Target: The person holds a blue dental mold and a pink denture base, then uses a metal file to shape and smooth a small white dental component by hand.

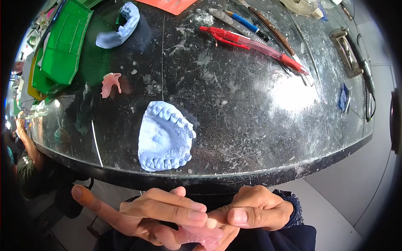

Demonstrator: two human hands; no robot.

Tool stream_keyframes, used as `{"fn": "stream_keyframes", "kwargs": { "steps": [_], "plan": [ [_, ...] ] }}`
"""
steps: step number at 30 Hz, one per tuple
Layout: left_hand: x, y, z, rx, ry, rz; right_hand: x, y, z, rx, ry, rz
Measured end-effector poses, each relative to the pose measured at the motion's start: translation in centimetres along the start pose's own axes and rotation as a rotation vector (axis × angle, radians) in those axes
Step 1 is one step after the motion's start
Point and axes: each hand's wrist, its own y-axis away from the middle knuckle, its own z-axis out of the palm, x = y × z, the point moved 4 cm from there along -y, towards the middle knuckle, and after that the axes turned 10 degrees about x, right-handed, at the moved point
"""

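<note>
Just below the table's front edge, my two hands hold a pink partial denture with a pale tooth showing. My left hand pinches it from the left, with its index and middle fingertips near the tooth and the thumb raised away. The thumb of my right hand lies close by the tooth, while its other fingers curl around underneath. Part of the denture is hidden by the fingers. Beyond my hands, a blue plaster dental cast lies with its teeth facing up.
Another pink denture piece and a second blue cast lie at the left, beside green trays. A red pen, a blue pencil and modelling tools are at the back. A corded handpiece stands right. Another person's arm shows far left.
</note>
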Motion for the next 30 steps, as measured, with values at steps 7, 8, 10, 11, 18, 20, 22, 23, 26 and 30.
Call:
{"fn": "stream_keyframes", "kwargs": {
  "steps": [7,8,10,11,18,20,22,23,26,30],
  "plan": [
    [0.0,0.4,0.3,0.124,0.042,-0.010,-0.3,-0.1,0.3,0.006,-0.034,-0.013],
    [-0.1,0.4,0.3,0.136,0.046,-0.012,-0.4,-0.1,0.2,0.007,-0.023,0.013],
    [-0.1,0.5,0.3,0.158,0.049,-0.016,-0.5,-0.1,0.4,0.008,-0.012,0.040],
    [0.0,0.5,0.3,0.171,0.052,-0.016,-0.6,-0.3,0.6,0.029,0.000,0.009],
    [0.3,0.1,-0.4,0.199,0.068,-0.024,-1.8,-0.8,0.5,-0.150,0.108,-0.168],
    [0.2,-0.2,-0.7,-0.021,-0.026,-0.027,-1.6,-0.6,0.2,-0.129,0.158,-0.129],
    [0.3,-0.1,-0.7,-0.067,-0.031,-0.051,-1.1,-0.5,0.1,-0.084,0.138,-0.089],
    [0.3,0.0,-0.6,-0.063,-0.040,-0.053,-0.9,-0.4,0.2,-0.094,0.137,-0.087],
    [0.5,-0.1,-0.3,0.008,-0.017,0.005,-0.9,-0.2,0.1,-0.005,0.108,-0.079],
    [0.2,0.4,0.0,0.053,-0.015,0.020,-1.0,-0.2,-0.3,0.011,0.133,-0.061]
  ]
}}
